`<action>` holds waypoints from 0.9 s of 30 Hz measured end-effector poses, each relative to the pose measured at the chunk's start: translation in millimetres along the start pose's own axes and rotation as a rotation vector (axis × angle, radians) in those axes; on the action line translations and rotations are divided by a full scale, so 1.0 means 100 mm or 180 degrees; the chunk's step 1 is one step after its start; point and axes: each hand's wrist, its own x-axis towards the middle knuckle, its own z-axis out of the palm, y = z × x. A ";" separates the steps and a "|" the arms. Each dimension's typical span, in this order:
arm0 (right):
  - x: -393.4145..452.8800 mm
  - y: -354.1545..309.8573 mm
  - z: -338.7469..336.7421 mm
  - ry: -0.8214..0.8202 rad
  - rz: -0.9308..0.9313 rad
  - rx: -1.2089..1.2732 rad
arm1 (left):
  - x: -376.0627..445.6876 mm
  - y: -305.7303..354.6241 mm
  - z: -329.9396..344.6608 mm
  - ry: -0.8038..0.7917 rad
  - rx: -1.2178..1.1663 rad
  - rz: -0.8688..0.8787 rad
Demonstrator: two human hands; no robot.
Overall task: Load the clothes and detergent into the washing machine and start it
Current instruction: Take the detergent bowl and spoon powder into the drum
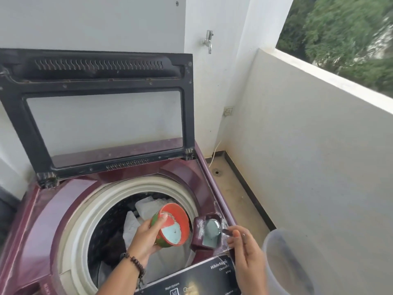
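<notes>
With clothes (146, 207) already in the drum, your left hand (146, 237) grasps the detergent tin (172, 225) while your right hand (244, 250) pinches a spoon (214, 227) over the part-filled dispenser drawer (209, 233); closing the lid (102, 109) and starting remain.

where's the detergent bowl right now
In the head view, the left hand holds the red bowl tilted over the drum opening, just left of the detergent drawer.

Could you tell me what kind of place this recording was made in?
Most likely a home balcony used as a laundry spot: a top-loading washing machine stands by a low parapet wall with trees beyond, and a wall tap and floor drain are nearby.
</notes>
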 end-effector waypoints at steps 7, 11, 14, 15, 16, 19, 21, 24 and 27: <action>-0.04 0.23 0.10 -0.0379 -0.1567 -0.1386 | 0.04 -0.02 0.01 -0.0107 -0.0001 -0.0098; -0.05 0.28 0.15 -0.0478 -0.2057 -0.2011 | 0.03 -0.01 0.01 -0.0136 0.0009 -0.0061; -0.06 0.31 0.17 -0.0496 -0.2100 -0.2293 | 0.00 0.00 0.03 -0.0158 -0.0020 -0.0063; -0.07 0.32 0.17 -0.0481 -0.2116 -0.2317 | 0.00 0.00 0.03 -0.0152 -0.0034 -0.0066; -0.07 0.32 0.17 -0.0461 -0.2112 -0.2314 | 0.00 0.00 0.02 -0.0140 -0.0038 -0.0063; -0.08 0.33 0.17 -0.0408 -0.2120 -0.2321 | 0.02 -0.01 0.01 -0.0110 -0.0015 -0.0023; -0.09 0.29 0.16 -0.0367 -0.2143 -0.2342 | 0.04 -0.02 0.01 -0.0094 0.0018 0.0008; -0.12 0.21 0.15 -0.0197 -0.2199 -0.2324 | 0.06 -0.05 0.01 -0.0014 0.0083 0.0102; -0.11 0.19 0.14 -0.0068 -0.2070 -0.2228 | 0.07 -0.06 0.00 0.0092 0.0153 0.0196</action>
